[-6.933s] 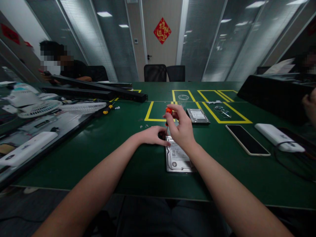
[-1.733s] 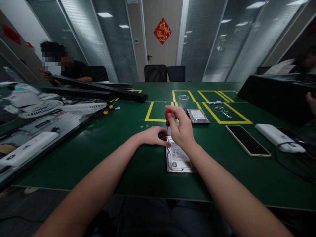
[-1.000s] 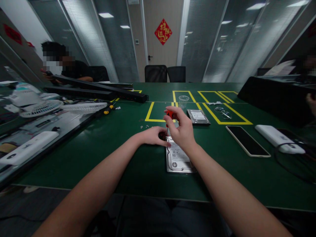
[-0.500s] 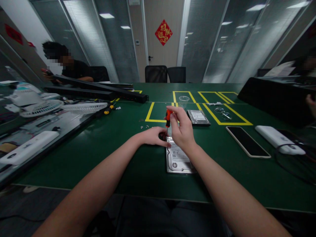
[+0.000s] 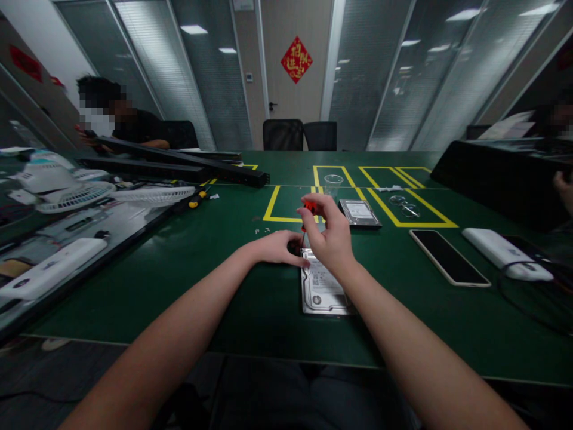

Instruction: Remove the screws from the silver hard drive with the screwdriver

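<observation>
A silver hard drive (image 5: 320,295) lies label up on the green table, close in front of me. My left hand (image 5: 280,246) is closed at its far left corner, the thumb resting on the top face and the fingers curled beyond the edge. A screwdriver with a red and black handle (image 5: 310,206) stands upright over that same corner. Around its handle are the fingers of my right hand (image 5: 330,236), which hides part of the drive. Whether the tip sits in a screw I cannot see. Several tiny screws (image 5: 262,230) lie left of the drive.
A second hard drive (image 5: 359,213), a clear plastic cup (image 5: 333,184) and glasses (image 5: 405,206) lie beyond my hands. On the right are a phone (image 5: 450,257), a white power bank (image 5: 505,254) and a black case (image 5: 487,179). A fan (image 5: 54,179) stands left; two people sit nearby.
The fingers of my right hand have shifted round the screwdriver handle, covering more of it. My left hand and the hard drive have stayed in place.
</observation>
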A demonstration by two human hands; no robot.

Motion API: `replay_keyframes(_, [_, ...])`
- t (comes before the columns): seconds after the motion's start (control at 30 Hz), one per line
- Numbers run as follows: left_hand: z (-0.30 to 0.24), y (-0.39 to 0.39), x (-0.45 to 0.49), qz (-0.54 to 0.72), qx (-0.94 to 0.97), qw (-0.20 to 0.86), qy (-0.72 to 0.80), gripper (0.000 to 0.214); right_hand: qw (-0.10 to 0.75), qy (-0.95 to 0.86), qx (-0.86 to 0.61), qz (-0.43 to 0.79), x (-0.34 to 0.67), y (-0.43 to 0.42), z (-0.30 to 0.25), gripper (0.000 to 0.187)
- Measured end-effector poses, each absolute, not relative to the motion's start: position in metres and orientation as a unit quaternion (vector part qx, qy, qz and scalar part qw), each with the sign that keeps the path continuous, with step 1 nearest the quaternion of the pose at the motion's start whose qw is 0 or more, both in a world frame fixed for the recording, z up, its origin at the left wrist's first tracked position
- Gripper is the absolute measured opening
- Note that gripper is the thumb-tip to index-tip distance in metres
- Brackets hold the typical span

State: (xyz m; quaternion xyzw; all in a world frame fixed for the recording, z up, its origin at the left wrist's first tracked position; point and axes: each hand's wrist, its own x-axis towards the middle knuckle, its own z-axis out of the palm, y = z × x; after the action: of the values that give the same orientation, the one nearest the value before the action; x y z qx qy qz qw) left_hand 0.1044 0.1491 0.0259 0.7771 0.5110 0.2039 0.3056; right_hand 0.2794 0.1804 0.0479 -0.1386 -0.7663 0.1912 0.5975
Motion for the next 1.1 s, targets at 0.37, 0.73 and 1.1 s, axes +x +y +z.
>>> replay_keyframes(0.37, [0.0254, 0.1493, 0.1042, 0.202, 0.780, 0.299, 0.512, 0.062, 0.592, -0.767, -0.136, 0.207, 0.2800, 0.1796, 0.0469, 0.024])
replay_keyframes(0.73, [0.0237, 0.1513, 0.1041, 0.199, 0.785, 0.293, 0.508, 0.060, 0.586, -0.771, -0.122, 0.216, 0.2826, 0.1814, 0.0452, 0.032])
replay_keyframes(1.1, [0.0276, 0.1483, 0.1054, 0.191, 0.779, 0.298, 0.518, 0.061, 0.593, -0.778, -0.132, 0.162, 0.2816, 0.1797, 0.0499, 0.027])
